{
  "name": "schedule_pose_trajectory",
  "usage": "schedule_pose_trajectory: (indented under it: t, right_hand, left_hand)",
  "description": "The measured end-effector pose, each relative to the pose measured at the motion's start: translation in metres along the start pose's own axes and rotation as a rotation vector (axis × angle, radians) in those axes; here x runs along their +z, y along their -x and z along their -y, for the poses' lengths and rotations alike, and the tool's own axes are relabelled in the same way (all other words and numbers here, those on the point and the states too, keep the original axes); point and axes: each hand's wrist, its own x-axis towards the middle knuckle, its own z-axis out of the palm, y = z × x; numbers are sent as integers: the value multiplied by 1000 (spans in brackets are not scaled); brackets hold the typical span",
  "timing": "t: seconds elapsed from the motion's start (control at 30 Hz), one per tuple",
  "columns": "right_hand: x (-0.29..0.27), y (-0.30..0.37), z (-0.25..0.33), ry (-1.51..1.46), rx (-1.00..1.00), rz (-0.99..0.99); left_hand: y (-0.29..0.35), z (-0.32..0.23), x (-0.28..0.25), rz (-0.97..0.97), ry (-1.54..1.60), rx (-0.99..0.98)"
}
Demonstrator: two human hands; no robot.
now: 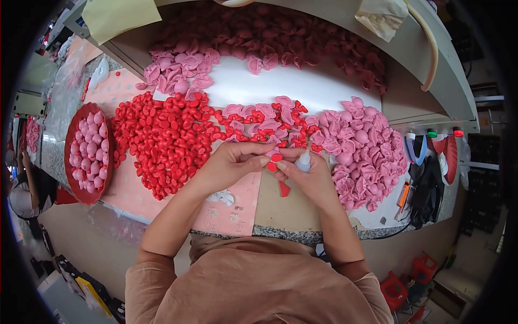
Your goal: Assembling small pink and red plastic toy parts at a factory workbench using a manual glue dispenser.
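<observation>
My left hand (240, 163) is closed, its thumb and fingers pinching a small pink plastic piece (273, 152). Two glossy red oval pieces (276, 157) show at the fingertips, where both hands meet over the table. My right hand (308, 175) is closed too; its thumb and forefinger touch the red pieces, and a small whitish squeeze bottle (303, 162) with a narrow nozzle is tucked in the same hand, tip upward. How the red and pink pieces are joined is hidden by my fingers. Just beyond lie mixed pink shell pieces (285, 101) and red pieces.
A large heap of red pieces (167, 143) spreads to the left, with a red bowl (105, 186) of pink round pieces beyond it. Pink shells (367, 156) pile at the right and inside the grey hood (453, 102). A crumpled white tissue (221, 197) lies near my left forearm.
</observation>
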Motion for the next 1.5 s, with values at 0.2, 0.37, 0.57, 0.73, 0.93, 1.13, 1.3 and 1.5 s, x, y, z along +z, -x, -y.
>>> schedule_pose_trajectory:
  t: [0.2,0.37,0.57,0.73,0.93,1.13,1.3,1.5]
  right_hand:
    - [6,2,2,-105,-65,-103]
    - [14,25,11,191,-138,-102]
    - [47,27,5,612,-514,78]
    - [89,18,-3,774,-740,128]
    - [78,22,-8,776,-631,150]
    - [47,33,41,382,-491,-139]
    - [44,13,55,406,-581,-156]
    - [47,7,52,624,-751,-227]
  left_hand:
    - [7,-11,15,43,-17,201]
    - [11,-28,-5,-159,268,321]
    - [16,-47,-22,-229,442,437]
    - [14,-45,-19,-299,357,458]
    - [17,-33,-23,-285,232,444]
    - [19,-35,-15,-244,109,429]
    - [13,-26,-10,-248,-7,547]
    - [15,-25,-2,-194,-101,517]
